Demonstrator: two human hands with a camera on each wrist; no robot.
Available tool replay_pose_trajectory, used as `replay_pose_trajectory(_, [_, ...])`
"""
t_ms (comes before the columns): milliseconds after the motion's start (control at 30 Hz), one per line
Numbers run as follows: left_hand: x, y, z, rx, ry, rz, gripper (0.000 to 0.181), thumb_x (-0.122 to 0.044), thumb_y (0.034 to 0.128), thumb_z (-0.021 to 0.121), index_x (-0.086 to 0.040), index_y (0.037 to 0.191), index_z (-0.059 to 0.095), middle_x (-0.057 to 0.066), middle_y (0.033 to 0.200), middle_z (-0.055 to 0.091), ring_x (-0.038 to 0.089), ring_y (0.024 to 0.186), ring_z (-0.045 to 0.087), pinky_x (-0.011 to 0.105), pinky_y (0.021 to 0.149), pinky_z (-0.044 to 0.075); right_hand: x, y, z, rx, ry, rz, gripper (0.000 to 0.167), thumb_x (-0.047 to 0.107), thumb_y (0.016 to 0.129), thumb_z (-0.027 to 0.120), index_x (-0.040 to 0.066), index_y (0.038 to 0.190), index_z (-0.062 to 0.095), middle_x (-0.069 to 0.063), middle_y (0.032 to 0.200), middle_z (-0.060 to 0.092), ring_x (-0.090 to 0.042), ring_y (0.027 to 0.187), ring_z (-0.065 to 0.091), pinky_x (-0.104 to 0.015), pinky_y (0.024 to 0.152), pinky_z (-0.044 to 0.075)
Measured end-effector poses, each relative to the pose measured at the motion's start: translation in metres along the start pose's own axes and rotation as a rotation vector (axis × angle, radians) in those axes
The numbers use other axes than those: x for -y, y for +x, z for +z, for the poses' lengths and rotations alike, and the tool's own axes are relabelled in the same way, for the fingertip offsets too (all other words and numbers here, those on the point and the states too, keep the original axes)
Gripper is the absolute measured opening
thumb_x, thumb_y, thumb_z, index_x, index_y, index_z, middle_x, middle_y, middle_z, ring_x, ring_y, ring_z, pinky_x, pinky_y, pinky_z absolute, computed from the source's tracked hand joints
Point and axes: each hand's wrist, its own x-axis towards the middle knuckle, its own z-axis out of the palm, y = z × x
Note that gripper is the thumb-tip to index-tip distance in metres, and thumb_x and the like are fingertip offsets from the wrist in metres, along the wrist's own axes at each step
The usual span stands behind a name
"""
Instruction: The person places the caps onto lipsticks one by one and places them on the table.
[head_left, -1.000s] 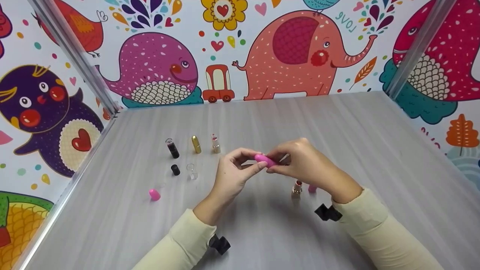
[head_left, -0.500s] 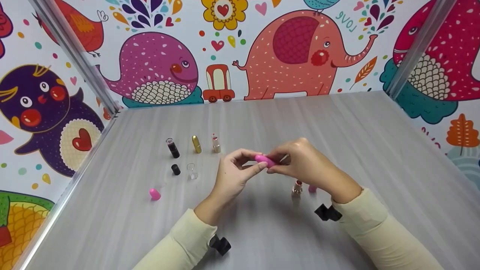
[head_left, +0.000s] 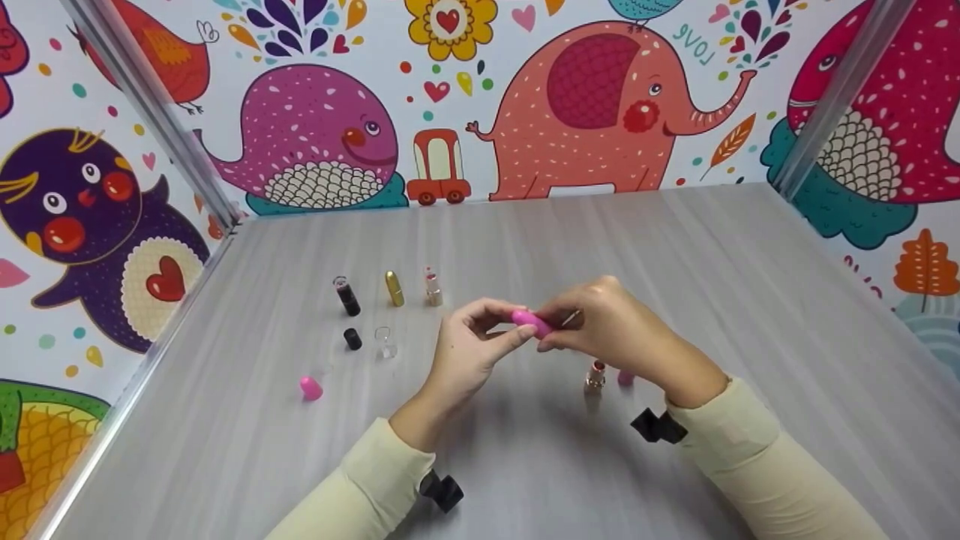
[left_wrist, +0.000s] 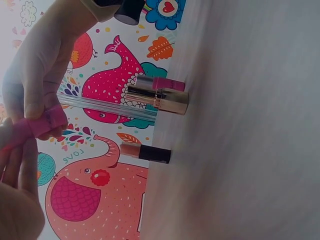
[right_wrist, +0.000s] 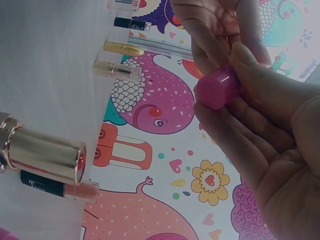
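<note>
Watching a double pinch from afar

On the head camera I saw both hands meet over the counter [head_left: 510, 465], fingers bent, parted only by the thickness of what they held: a pink tube [head_left: 532, 323]. The left hand [head_left: 474, 341] pinched one end between thumb and fingers, and the right hand [head_left: 611, 326] gripped the other. An open gold lipstick [head_left: 594, 377] stood near the right wrist. Over to the left I had a black tube [head_left: 346, 296], a bullet-shaped gold tube [head_left: 394, 289] and a clear-capped lipstick [head_left: 433, 287] in a row, with a black cap [head_left: 352, 339], a clear cap [head_left: 385, 343] and a pink cap [head_left: 311, 388] nearer me.

The left wrist camera gave me the pink tube from the side, raised off the counter, with fingers of both hands on it. Beyond stood a black-based peach lipstick [left_wrist: 146, 152], apart from the gold lipstick.

Through the right wrist camera I faced the pink tube's blunt end, clasped by the right thumb and fingers. The left hand lay just behind; its fingertips' hold was partly hidden there.
</note>
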Motion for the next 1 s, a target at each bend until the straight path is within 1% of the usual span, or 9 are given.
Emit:
replay_pose_trajectory(300, [0.0008,-0.0006,0.0007,-0.004,-0.013,0.003,0.024,0.002,0.0891,0.084,0.009,0.11,0.075,0.009,0.104,0.075,0.02,0.102,0.071,0.034,0.091,0.063,-0.0002,0.0002,0.0005,-0.007,-0.007,0.019,0.025,0.012,0.077,0.097,0.007,0.099,0.086,0.0,0.085,0.081,-0.008,0.074,0.075,-0.027,0.066,0.063])
replay_pose_trajectory(533, [0.002,-0.0006,0.0007,-0.011,0.006,-0.006,0.024,-0.001,0.0898,0.085,0.007,0.11,0.076,0.009,0.105,0.075,0.021,0.103,0.07,0.034,0.092,0.063,-0.0002,-0.0008,-0.0001,0.014,-0.004,0.027,0.025,0.012,0.078,0.096,0.006,0.1,0.086,-0.001,0.087,0.081,-0.008,0.075,0.075,-0.026,0.067,0.063])
replay_pose_trajectory(600, [0.0006,-0.0004,0.0007,-0.014,0.013,-0.007,0.024,-0.001,0.0893,0.085,0.006,0.11,0.076,0.009,0.105,0.075,0.021,0.103,0.07,0.034,0.092,0.063,-0.0004,-0.0008,0.0003,0.014,-0.005,0.019,0.025,0.012,0.079,0.096,0.006,0.101,0.085,-0.001,0.088,0.081,-0.009,0.077,0.076,-0.027,0.068,0.064])
replay_pose_trajectory(733, [-0.0027,0.0001,0.0002,-0.023,0.027,-0.001,0.025,-0.003,0.0882,0.087,0.004,0.11,0.077,0.01,0.106,0.075,0.023,0.104,0.07,0.035,0.093,0.063,-0.0013,-0.0009,0.0009,-0.002,0.019,0.004,0.021,0.011,0.081,0.095,0.006,0.099,0.085,-0.002,0.089,0.081,-0.011,0.079,0.077,-0.035,0.07,0.066])
replay_pose_trajectory(800, [-0.0035,0.0002,-0.0004,-0.027,0.035,0.006,0.026,-0.005,0.0881,0.088,0.004,0.11,0.077,0.01,0.106,0.075,0.024,0.105,0.07,0.036,0.094,0.063,-0.0019,-0.0008,0.0011,-0.011,0.032,0.002,0.021,0.011,0.082,0.094,0.005,0.1,0.085,-0.002,0.089,0.081,-0.011,0.079,0.077,-0.037,0.071,0.067])
replay_pose_trajectory(933, [-0.0053,0.001,-0.0014,-0.041,0.034,0.012,0.026,-0.003,0.088,0.087,0.004,0.11,0.077,0.011,0.106,0.076,0.023,0.105,0.071,0.036,0.094,0.063,-0.0034,-0.0003,0.0009,-0.012,0.051,0.013,0.023,0.011,0.083,0.094,0.005,0.102,0.084,-0.002,0.091,0.081,-0.011,0.081,0.078,-0.035,0.074,0.066])
replay_pose_trajectory(1000, [-0.0064,0.0022,-0.0022,-0.048,0.021,0.018,0.024,-0.001,0.0882,0.086,0.006,0.109,0.076,0.012,0.105,0.076,0.023,0.105,0.071,0.036,0.094,0.063,-0.0043,-0.0004,0.0002,-0.008,0.059,0.022,0.024,0.01,0.083,0.093,0.004,0.104,0.084,-0.003,0.093,0.081,-0.012,0.082,0.078,-0.036,0.074,0.067])
